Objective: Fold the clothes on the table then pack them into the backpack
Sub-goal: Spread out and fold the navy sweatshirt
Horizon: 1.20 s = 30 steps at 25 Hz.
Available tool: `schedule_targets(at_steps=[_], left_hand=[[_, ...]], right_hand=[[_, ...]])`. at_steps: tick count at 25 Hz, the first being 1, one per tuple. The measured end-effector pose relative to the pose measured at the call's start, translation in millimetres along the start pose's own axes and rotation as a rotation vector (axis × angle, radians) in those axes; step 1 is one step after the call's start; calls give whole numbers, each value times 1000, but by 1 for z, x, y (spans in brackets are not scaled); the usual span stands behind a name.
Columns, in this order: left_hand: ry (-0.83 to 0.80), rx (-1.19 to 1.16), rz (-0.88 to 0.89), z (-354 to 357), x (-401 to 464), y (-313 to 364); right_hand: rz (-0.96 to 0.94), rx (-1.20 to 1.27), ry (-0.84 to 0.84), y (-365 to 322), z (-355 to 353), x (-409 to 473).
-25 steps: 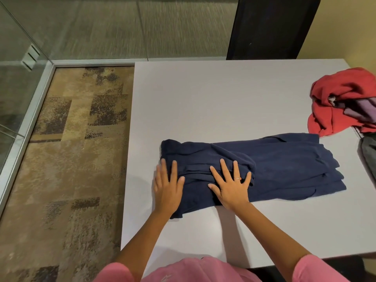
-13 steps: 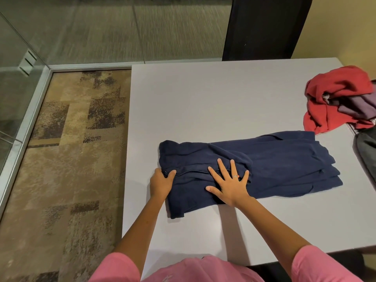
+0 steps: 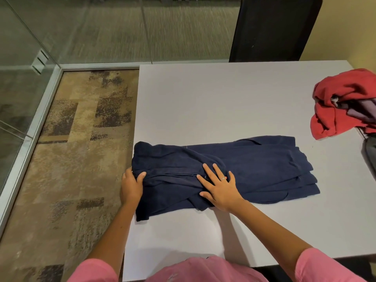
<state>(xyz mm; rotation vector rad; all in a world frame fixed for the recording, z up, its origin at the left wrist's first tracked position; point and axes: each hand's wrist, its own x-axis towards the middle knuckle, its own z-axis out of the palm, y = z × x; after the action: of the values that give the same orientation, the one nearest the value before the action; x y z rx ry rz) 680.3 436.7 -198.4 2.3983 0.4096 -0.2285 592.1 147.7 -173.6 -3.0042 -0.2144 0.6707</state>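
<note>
On table (image 3: pixel 223 102) | navy garment (image 3: pixel 254 167) lies left-right | left hand (image 3: pixel 132 185) fingers grip its end | right hand (image 3: pixel 220 187) flat

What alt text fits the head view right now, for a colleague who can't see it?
A person's left hand grips the left end of a navy garment on a grey table while the right hand presses flat on its middle. A crumpled red garment lies at the table's right edge.

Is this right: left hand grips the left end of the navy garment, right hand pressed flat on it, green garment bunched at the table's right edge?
Not quite. The head view shows the bunched garment is red, not green. The rest holds: the left hand grips the left end of the navy garment, the right hand lies flat on it, on the table.
</note>
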Motion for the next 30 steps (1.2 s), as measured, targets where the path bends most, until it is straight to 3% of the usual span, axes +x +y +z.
schedule_targets(at_steps=[4, 6, 11, 14, 18, 20, 23, 30], left_hand=[[187, 307, 103, 6, -19, -3], [201, 401, 201, 16, -31, 9], [3, 502, 523, 59, -63, 73], [-117, 581, 637, 87, -75, 109], [-218, 624, 570, 117, -85, 132], [-230, 622, 512, 125, -87, 139], [-195, 637, 493, 132, -86, 141], [-150, 705, 479, 140, -87, 140]], right_hand=[[-47, 182, 5, -3, -11, 6], [-29, 328, 18, 2, -21, 6], [131, 833, 345, 35, -43, 1], [327, 891, 527, 78, -49, -14], [625, 820, 665, 170, -32, -33], [821, 752, 601, 211, -27, -43], [1044, 747, 303, 258, -17, -55], [835, 1341, 85, 302, -18, -62]])
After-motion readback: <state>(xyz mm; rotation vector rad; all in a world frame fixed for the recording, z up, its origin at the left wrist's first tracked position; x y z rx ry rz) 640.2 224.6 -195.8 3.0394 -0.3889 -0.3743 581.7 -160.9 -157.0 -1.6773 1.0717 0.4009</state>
